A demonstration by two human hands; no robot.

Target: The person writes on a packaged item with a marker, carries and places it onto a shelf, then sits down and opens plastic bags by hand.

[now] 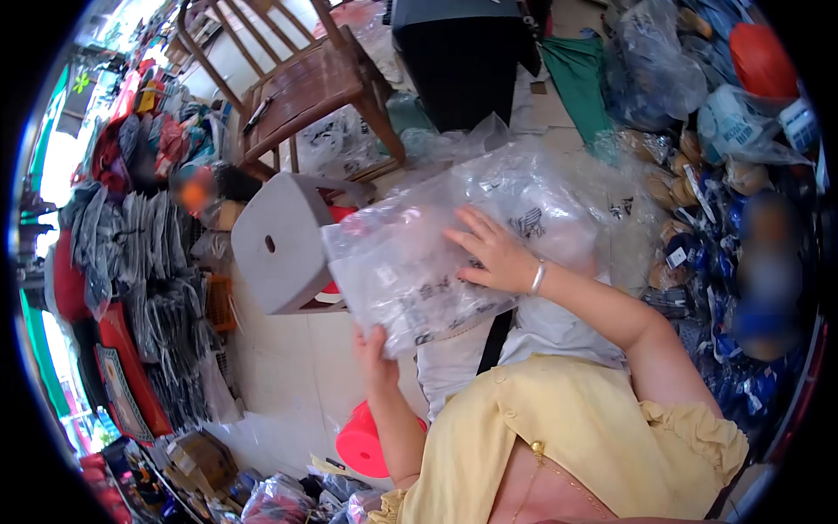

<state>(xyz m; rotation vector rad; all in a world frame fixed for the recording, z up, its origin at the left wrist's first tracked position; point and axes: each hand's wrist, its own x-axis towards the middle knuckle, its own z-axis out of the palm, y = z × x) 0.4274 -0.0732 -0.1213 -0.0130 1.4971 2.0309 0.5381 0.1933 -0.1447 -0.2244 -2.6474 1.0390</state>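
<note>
A clear plastic bag (pixel 406 275) with dark printing lies spread in front of me, above my lap. My left hand (pixel 375 358) grips its near left corner, thumb and fingers closed on the film. Flat on the bag's upper side rests my right hand (pixel 496 253), fingers spread, a bracelet round its wrist. Further clear bags (pixel 524 196) with print lie beneath and behind it, overlapping so that their edges are hard to separate. Whether anything is inside the bag, I cannot tell.
A grey plastic stool (pixel 284 244) stands left of the bag, a wooden chair (pixel 305 92) behind it. A red stool (pixel 362 441) sits by my left forearm. Packed goods (pixel 157 253) are piled at left, bagged items (pixel 690 218) at right. A black box (pixel 458 65) stands ahead.
</note>
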